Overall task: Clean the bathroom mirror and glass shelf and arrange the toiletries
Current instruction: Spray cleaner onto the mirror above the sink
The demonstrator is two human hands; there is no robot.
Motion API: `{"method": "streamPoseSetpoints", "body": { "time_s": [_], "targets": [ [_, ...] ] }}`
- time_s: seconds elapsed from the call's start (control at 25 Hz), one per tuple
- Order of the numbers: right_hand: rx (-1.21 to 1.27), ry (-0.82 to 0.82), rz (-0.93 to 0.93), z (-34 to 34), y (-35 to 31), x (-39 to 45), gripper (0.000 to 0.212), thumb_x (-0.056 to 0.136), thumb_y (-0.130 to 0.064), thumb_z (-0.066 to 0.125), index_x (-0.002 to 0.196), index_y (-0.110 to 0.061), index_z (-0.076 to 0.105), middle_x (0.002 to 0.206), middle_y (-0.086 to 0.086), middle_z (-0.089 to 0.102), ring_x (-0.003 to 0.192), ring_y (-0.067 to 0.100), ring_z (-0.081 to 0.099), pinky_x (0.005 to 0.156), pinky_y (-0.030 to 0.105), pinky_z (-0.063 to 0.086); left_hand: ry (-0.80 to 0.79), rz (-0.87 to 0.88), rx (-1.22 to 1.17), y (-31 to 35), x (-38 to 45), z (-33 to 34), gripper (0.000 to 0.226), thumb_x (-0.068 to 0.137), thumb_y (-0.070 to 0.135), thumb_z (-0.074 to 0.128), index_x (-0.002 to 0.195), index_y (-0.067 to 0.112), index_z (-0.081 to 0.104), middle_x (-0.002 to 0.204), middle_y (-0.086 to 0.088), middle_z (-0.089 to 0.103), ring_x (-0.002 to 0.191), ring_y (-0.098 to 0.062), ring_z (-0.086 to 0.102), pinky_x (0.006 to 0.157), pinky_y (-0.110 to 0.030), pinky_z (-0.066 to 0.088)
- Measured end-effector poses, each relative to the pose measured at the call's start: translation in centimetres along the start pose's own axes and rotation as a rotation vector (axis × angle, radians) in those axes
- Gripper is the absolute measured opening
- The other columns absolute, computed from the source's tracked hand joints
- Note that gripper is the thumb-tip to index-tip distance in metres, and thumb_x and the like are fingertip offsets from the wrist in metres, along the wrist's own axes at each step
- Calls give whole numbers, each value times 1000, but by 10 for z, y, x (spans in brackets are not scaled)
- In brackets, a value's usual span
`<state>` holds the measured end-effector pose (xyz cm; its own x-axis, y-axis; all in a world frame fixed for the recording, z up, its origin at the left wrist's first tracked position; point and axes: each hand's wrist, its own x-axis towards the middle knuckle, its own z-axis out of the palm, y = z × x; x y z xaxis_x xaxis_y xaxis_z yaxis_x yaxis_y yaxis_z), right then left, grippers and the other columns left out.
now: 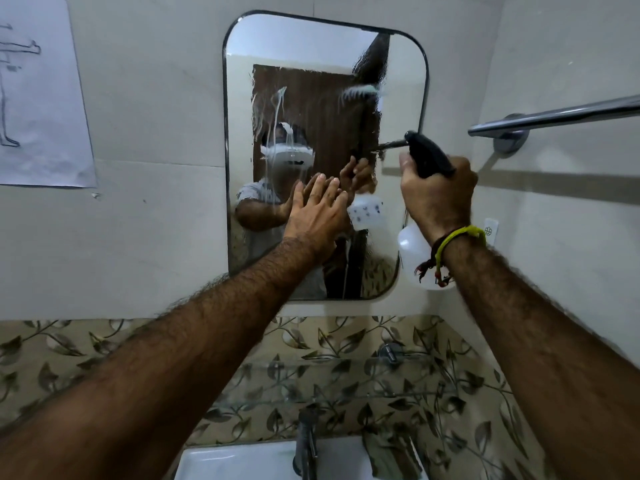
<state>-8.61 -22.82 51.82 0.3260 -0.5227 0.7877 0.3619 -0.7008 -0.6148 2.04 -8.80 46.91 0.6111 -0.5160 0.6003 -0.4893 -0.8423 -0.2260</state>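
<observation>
A rounded black-framed mirror [311,81] hangs on the pale wall, streaked with white foam running down its glass. My left hand [317,216] lies flat against the lower middle of the glass, fingers apart, holding nothing. My right hand [438,195] grips a spray bottle [414,258] with a black trigger head and translucent white body, its nozzle pointing at the mirror's right side. A clear glass shelf [346,379] runs below the mirror, bare of toiletries where I can see it.
A chrome towel bar [554,116] juts out at upper right. Below are a white sink [242,462], a dark tap [306,441] and a greenish cloth [388,452] on the sink's right. A paper drawing [38,98] is stuck to the left wall.
</observation>
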Motion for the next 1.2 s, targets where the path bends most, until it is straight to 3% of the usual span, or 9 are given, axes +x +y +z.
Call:
{"method": "streamPoseSetpoints", "body": {
  "time_s": [0.12, 0.2, 0.28, 0.4, 0.6, 0.84, 0.92, 1.04, 1.2],
  "targets": [
    [127, 65, 104, 1, -15, 14, 36, 80, -47, 69, 59, -20, 57, 64, 3, 68, 65, 23, 70, 61, 44, 61, -8, -6, 1, -3, -1, -3, 91, 85, 33, 70, 155, 16, 14, 165, -10, 1, 151, -32, -7, 120, -61, 4],
    [172, 133, 151, -1, -17, 16, 38, 78, -45, 71, 54, -26, 48, 60, -1, 62, 68, 28, 71, 63, 48, 61, -38, -10, -8, -5, -2, -3, 93, 84, 34, 71, 155, 16, 13, 165, -10, 3, 152, -32, -5, 120, -62, 5],
    [152, 156, 176, -2, -11, 12, 41, 80, -41, 71, 53, -26, 45, 58, -4, 59, 68, 27, 70, 64, 47, 61, -72, -15, -18, -8, -3, -1, 96, 83, 35, 72, 155, 17, 12, 164, -10, 6, 152, -32, -3, 120, -62, 6],
    [94, 64, 272, 2, 9, -2, 35, 78, -48, 70, 58, -26, 51, 69, 4, 71, 66, 25, 72, 62, 47, 62, -95, -18, -29, -7, -12, 7, 97, 81, 34, 74, 155, 18, 13, 164, -9, 9, 152, -31, 0, 119, -64, 6],
    [-36, -19, 308, 7, 41, -42, 33, 80, -45, 69, 71, -14, 67, 66, 6, 69, 61, 27, 69, 55, 44, 61, -76, 9, -119, 1, -28, 26, 86, 84, 32, 70, 153, 20, 19, 163, -3, 17, 151, -27, 10, 121, -59, 7],
    [-157, -122, 327, 2, 70, -95, 40, 85, -43, 69, 59, -15, 54, 54, -7, 54, 55, 21, 59, 56, 28, 52, 51, -42, -202, 3, -58, 58, 80, 87, 31, 67, 152, 19, 24, 161, -4, 22, 151, -24, 15, 123, -52, 12],
    [-186, -144, 356, 2, 82, -114, 35, 87, -40, 68, 66, -15, 56, 55, -6, 53, 62, 27, 60, 60, 31, 52, 70, -42, -199, -1, -74, 72, 74, 88, 28, 64, 152, 19, 27, 160, -5, 26, 150, -24, 19, 123, -50, 14],
    [-212, -168, 448, 7, 99, -138, 31, 85, -39, 70, 68, -16, 56, 65, 5, 60, 71, 33, 64, 68, 38, 57, -7, -91, -204, -11, -95, 87, 75, 89, 25, 63, 153, 19, 24, 162, -6, 22, 150, -26, 17, 123, -50, 13],
    [-209, -145, 497, 9, 109, -164, 34, 85, -35, 70, 63, -12, 57, 63, 9, 60, 70, 34, 66, 63, 39, 56, -125, -183, -208, -16, -120, 102, 86, 89, 32, 65, 156, 20, 12, 164, -8, 10, 151, -28, 12, 120, -54, 13]
  ]
}}
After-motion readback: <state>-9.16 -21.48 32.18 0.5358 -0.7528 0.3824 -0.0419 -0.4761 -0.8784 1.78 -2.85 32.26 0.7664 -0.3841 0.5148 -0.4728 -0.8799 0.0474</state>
